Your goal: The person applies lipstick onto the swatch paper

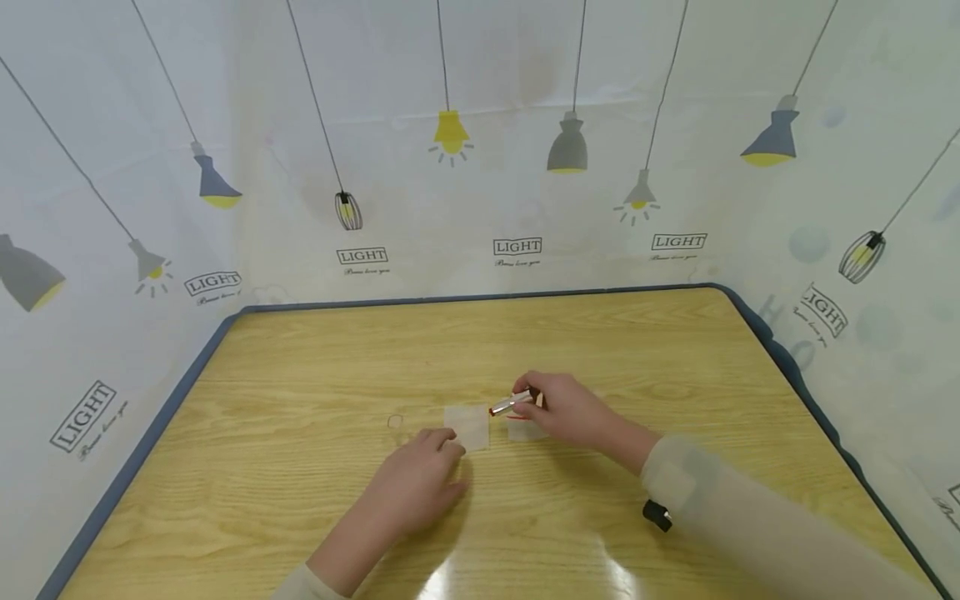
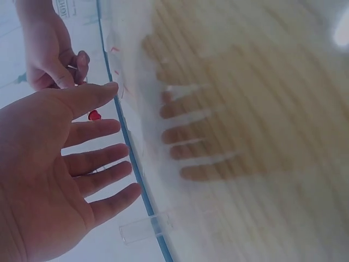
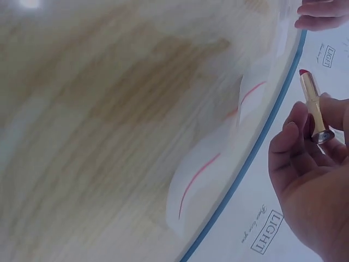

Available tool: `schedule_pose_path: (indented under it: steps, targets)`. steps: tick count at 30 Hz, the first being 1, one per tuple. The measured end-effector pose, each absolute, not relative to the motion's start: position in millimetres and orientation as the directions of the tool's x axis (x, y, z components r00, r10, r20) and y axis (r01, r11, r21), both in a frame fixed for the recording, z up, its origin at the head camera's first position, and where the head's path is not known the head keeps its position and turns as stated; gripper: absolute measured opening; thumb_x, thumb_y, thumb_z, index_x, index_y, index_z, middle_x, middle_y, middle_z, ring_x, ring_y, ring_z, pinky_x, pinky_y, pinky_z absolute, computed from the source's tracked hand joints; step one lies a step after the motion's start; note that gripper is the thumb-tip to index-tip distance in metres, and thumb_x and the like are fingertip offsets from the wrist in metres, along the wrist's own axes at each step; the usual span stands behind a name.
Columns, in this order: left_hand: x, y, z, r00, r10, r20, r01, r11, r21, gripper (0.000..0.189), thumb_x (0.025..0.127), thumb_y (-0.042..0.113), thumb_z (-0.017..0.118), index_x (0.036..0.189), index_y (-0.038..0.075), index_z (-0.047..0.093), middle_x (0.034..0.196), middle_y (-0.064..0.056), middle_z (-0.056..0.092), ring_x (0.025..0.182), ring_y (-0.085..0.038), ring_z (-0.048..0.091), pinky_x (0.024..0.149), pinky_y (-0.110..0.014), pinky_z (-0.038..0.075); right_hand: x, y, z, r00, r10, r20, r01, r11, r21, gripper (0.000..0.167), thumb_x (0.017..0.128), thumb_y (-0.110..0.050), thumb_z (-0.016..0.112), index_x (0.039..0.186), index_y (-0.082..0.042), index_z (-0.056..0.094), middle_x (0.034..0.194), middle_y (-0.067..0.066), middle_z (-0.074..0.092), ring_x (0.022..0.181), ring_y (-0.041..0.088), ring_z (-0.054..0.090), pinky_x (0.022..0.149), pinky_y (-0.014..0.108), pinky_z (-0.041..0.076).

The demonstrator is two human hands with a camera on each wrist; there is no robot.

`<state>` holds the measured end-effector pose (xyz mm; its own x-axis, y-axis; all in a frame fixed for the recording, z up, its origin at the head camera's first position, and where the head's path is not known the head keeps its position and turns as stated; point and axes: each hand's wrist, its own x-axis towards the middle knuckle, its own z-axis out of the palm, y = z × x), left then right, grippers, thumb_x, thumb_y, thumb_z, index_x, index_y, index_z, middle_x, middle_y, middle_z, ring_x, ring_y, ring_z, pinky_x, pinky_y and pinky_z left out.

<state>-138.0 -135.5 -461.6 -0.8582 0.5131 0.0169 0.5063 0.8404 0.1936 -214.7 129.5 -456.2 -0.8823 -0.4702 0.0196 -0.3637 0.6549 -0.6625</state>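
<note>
My right hand (image 1: 564, 407) pinches a lipstick (image 1: 512, 403) with a shiny gold-silver case, its red tip pointing left. Below it lies a small white paper piece (image 1: 525, 430) marked with a red line. My left hand (image 1: 420, 479) has its fingertips at the edge of a second pale paper square (image 1: 467, 427); whether they touch it is hard to tell. The left wrist view shows that hand (image 2: 60, 169) with fingers loosely extended and holding nothing. In the right wrist view, the lipstick (image 3: 311, 98) sits between thumb and fingers, and two red strokes show on white paper (image 3: 191, 188).
A clear tube-like piece (image 2: 144, 229) lies left of the papers. Beneath the right sleeve (image 1: 697, 475) is a small black object (image 1: 657, 515). The glossy wooden table (image 1: 300, 358) has a blue-grey edge, with lamp-printed white sheeting (image 1: 480, 192) around it.
</note>
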Motion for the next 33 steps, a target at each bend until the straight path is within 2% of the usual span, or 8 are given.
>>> schedule_pose_path:
  steps: [6, 12, 17, 19, 21, 24, 30, 33]
  targets:
    - [-135.9, -141.9, -466.5, -0.821, 0.568, 0.055, 0.569, 0.807, 0.157, 0.045, 0.096, 0.035, 0.080, 0.129, 0.005, 0.071, 0.144, -0.018, 0.065, 0.135, -0.037, 0.061, 0.108, -0.053, 0.057, -207.1, 112.0, -461.8, -0.900, -0.434, 0.033, -0.345, 0.665, -0.662, 0.023, 0.104, -0.021, 0.071, 0.125, -0.012, 0.068, 0.115, 0.004, 0.075, 0.074, 0.010, 0.057, 0.065, 0.025, 0.051]
    - [-134.7, -145.4, -470.6, -0.819, 0.572, 0.031, 0.569, 0.805, 0.171, 0.046, 0.096, 0.037, 0.080, 0.129, 0.005, 0.072, 0.145, -0.017, 0.065, 0.137, -0.036, 0.061, 0.111, -0.051, 0.055, -203.9, 92.6, -463.4, -0.911, -0.412, 0.034, -0.337, 0.693, -0.637, 0.022, 0.104, -0.026, 0.071, 0.122, -0.014, 0.070, 0.107, 0.002, 0.076, 0.072, 0.010, 0.058, 0.064, 0.026, 0.050]
    - [-134.1, -147.0, -474.1, -0.807, 0.588, 0.049, 0.587, 0.793, 0.163, 0.044, 0.096, 0.037, 0.079, 0.126, 0.005, 0.073, 0.142, -0.017, 0.066, 0.134, -0.034, 0.063, 0.110, -0.049, 0.056, -202.9, 79.9, -464.9, -0.899, -0.435, 0.058, -0.385, 0.719, -0.579, 0.024, 0.103, -0.025, 0.072, 0.124, -0.014, 0.071, 0.116, 0.003, 0.077, 0.093, 0.017, 0.071, 0.078, 0.036, 0.059]
    - [-133.7, -147.5, -475.0, -0.803, 0.594, 0.053, 0.594, 0.789, 0.159, 0.044, 0.096, 0.037, 0.079, 0.126, 0.005, 0.073, 0.141, -0.017, 0.067, 0.133, -0.034, 0.064, 0.109, -0.049, 0.056, -202.8, 76.8, -466.9, -0.890, -0.450, 0.072, -0.408, 0.717, -0.566, 0.024, 0.103, -0.024, 0.073, 0.124, -0.014, 0.071, 0.120, 0.003, 0.077, 0.105, 0.020, 0.073, 0.086, 0.041, 0.061]
    - [-133.6, -148.1, -475.4, -0.798, 0.600, 0.051, 0.600, 0.784, 0.158, 0.044, 0.097, 0.037, 0.079, 0.126, 0.005, 0.073, 0.141, -0.017, 0.067, 0.133, -0.033, 0.064, 0.109, -0.048, 0.057, -202.7, 74.7, -469.4, -0.883, -0.462, 0.084, -0.425, 0.710, -0.562, 0.024, 0.103, -0.022, 0.073, 0.124, -0.013, 0.071, 0.122, 0.004, 0.076, 0.108, 0.022, 0.073, 0.088, 0.043, 0.061]
    - [-133.4, -148.8, -475.3, -0.794, 0.607, 0.031, 0.603, 0.781, 0.163, 0.044, 0.098, 0.038, 0.077, 0.127, 0.004, 0.073, 0.142, -0.017, 0.067, 0.134, -0.033, 0.064, 0.110, -0.047, 0.056, -202.0, 71.7, -471.8, -0.879, -0.469, 0.086, -0.434, 0.712, -0.552, 0.022, 0.103, -0.023, 0.073, 0.122, -0.013, 0.071, 0.117, 0.004, 0.077, 0.103, 0.019, 0.072, 0.085, 0.040, 0.060]
    - [-131.5, -148.8, -473.4, -0.789, 0.615, 0.004, 0.607, 0.777, 0.170, 0.044, 0.099, 0.035, 0.077, 0.128, 0.003, 0.072, 0.145, -0.020, 0.065, 0.136, -0.035, 0.062, 0.110, -0.048, 0.056, -201.2, 63.4, -473.4, -0.892, -0.451, 0.039, -0.394, 0.732, -0.556, 0.019, 0.104, -0.030, 0.072, 0.115, -0.014, 0.072, 0.099, 0.001, 0.075, 0.079, 0.010, 0.061, 0.070, 0.029, 0.052]
    - [-129.9, -148.5, -472.3, -0.790, 0.613, 0.005, 0.604, 0.778, 0.170, 0.045, 0.098, 0.035, 0.077, 0.129, 0.002, 0.071, 0.145, -0.021, 0.064, 0.137, -0.035, 0.062, 0.110, -0.049, 0.056, -201.0, 60.1, -474.9, -0.898, -0.439, 0.025, -0.376, 0.738, -0.560, 0.021, 0.104, -0.031, 0.071, 0.116, -0.013, 0.073, 0.096, 0.000, 0.074, 0.075, 0.009, 0.058, 0.068, 0.027, 0.050]
